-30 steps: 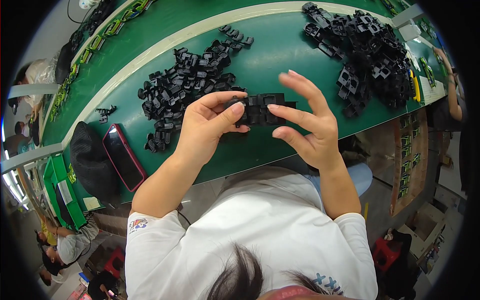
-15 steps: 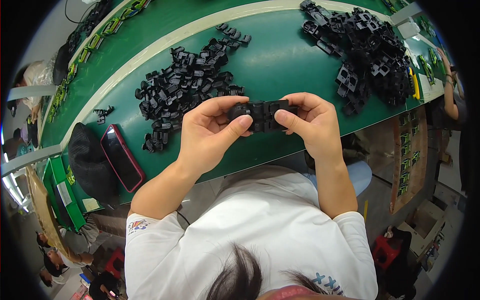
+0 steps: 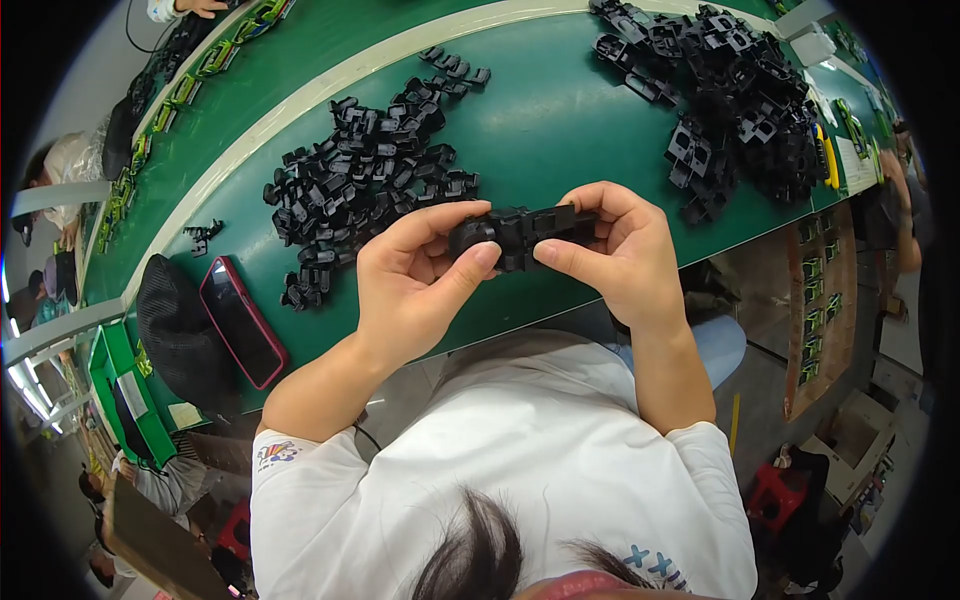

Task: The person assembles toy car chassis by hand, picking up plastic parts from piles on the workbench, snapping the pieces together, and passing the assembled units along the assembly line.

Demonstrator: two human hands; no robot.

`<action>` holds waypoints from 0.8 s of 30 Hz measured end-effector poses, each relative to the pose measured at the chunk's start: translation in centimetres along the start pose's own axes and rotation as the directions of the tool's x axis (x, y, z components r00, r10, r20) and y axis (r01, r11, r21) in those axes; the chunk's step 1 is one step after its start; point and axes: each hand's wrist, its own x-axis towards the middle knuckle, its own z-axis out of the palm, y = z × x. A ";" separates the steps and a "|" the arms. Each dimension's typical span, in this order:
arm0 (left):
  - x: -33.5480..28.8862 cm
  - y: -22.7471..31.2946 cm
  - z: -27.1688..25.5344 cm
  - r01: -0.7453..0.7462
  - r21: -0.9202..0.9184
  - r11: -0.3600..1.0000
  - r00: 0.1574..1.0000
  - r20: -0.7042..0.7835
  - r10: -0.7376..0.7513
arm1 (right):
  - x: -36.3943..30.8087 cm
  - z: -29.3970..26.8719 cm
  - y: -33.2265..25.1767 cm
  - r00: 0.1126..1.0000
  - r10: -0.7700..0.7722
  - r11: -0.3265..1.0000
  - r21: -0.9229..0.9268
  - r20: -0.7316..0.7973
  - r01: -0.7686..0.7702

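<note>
Between my two hands, over the near edge of the green table, is a black plastic part (image 3: 514, 236). My left hand (image 3: 420, 270) pinches its rounded end between thumb and fingers. On the other end, my right hand (image 3: 618, 250) grips a flatter, blocky section, its thumb pressed along the near side. Whether this is one piece or two joined pieces I cannot tell. Beyond my left hand spreads a pile of small black plastic clips (image 3: 350, 165). Farther right lies a heap of larger black plastic frames (image 3: 755, 100).
Left of my arm, a phone in a red case (image 3: 242, 322) lies beside a dark mesh bundle (image 3: 180, 325). A green tray (image 3: 128, 400) stands at the far left. Yellow-handled pliers (image 3: 827, 158) rest at the right edge. Green-and-black parts (image 3: 215, 58) line the far strip.
My right hand has shifted slightly, its thumb moving left and lower along the black part, which now looks a little turned. Another person's hand has appeared at the top left.
</note>
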 end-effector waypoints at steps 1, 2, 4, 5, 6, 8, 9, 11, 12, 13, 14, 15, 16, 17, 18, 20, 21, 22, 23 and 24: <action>0.0 0.0 0.1 -0.023 0.036 0.999 1.000 -0.008 0.024 | -0.1 0.2 -0.1 1.000 -0.007 1.000 -0.026 -0.017 0.007; 0.1 0.0 0.1 -0.022 0.036 0.999 1.000 -0.006 0.023 | -0.2 0.3 -0.2 0.999 -0.014 0.999 -0.052 -0.034 0.013; 0.2 0.1 -0.1 0.041 -0.079 0.996 0.999 -0.026 -0.043 | -0.1 0.2 -0.4 1.000 0.008 1.000 -0.002 -0.017 -0.008; 0.2 0.1 -0.2 0.042 -0.078 0.996 0.999 -0.024 -0.044 | 0.0 0.1 -0.4 1.000 0.029 0.998 0.047 0.003 -0.029; 0.3 0.1 -0.3 0.075 -0.095 0.993 0.997 -0.014 -0.077 | 0.0 -0.1 -0.3 1.000 0.030 0.998 0.048 0.002 -0.030; 0.3 0.1 -0.3 0.107 -0.112 0.988 0.994 -0.006 -0.109 | 0.1 -0.7 -0.1 0.995 0.078 0.988 0.130 0.062 -0.086; 0.3 0.1 -0.2 0.099 -0.115 0.988 0.995 -0.008 -0.100 | 0.2 -0.6 0.1 0.995 0.080 0.988 0.130 0.062 -0.087; 0.4 0.2 -0.2 0.090 -0.116 0.989 0.996 -0.002 -0.091 | 0.4 -0.7 0.1 0.994 0.104 0.985 0.133 0.040 -0.108; 0.3 0.3 -0.2 0.086 -0.093 0.992 0.996 0.007 -0.086 | 0.4 -0.6 0.1 0.994 0.103 0.985 0.134 0.037 -0.107; 0.2 0.3 -0.3 0.081 -0.069 0.994 0.997 0.015 -0.080 | 0.4 -0.5 0.1 0.994 0.100 0.987 0.124 0.032 -0.103; 0.2 0.3 -0.3 0.080 -0.066 0.995 0.997 0.016 -0.080 | 0.4 -0.4 0.0 0.995 0.096 0.989 0.114 0.027 -0.098; 0.3 0.3 -0.4 0.060 -0.083 0.995 0.998 0.012 -0.059 | 0.5 -0.4 -0.2 0.995 0.092 0.989 0.117 0.027 -0.095; 0.2 0.3 -0.4 0.036 -0.099 0.994 0.999 0.006 -0.036 | 0.6 -0.3 -0.5 0.994 0.108 0.990 0.091 0.034 -0.111; 0.2 0.3 -0.5 0.030 -0.090 0.996 1.000 0.002 -0.030 | 0.7 -0.2 -0.7 0.992 0.122 0.990 0.065 0.043 -0.125; 0.1 0.4 -0.4 0.078 -0.141 0.987 0.997 0.009 -0.077 | 0.6 -0.3 -0.7 0.992 0.112 0.991 0.071 0.052 -0.116; 0.5 0.6 -0.8 0.150 -0.204 0.967 0.989 0.046 -0.143 | 0.8 -0.7 -0.4 0.989 0.108 0.975 0.184 0.099 -0.125; 0.8 0.7 -0.9 0.173 -0.207 0.963 0.985 0.049 -0.167 | 1.0 -1.3 -0.1 0.980 0.143 0.976 0.145 0.139 -0.163; 1.0 0.7 -1.0 0.195 -0.212 0.958 0.981 0.045 -0.190 | 1.3 -1.1 -0.3 0.980 0.115 0.977 0.157 0.165 -0.142; 1.4 1.2 -1.2 0.236 -0.245 0.940 0.970 0.003 -0.242 | 1.3 -0.9 -0.7 0.985 0.110 0.972 0.191 0.134 -0.134; 1.9 1.9 -1.8 0.212 -0.225 0.951 0.975 -0.012 -0.220 | 1.4 -0.9 -1.1 0.989 0.105 0.966 0.224 0.103 -0.126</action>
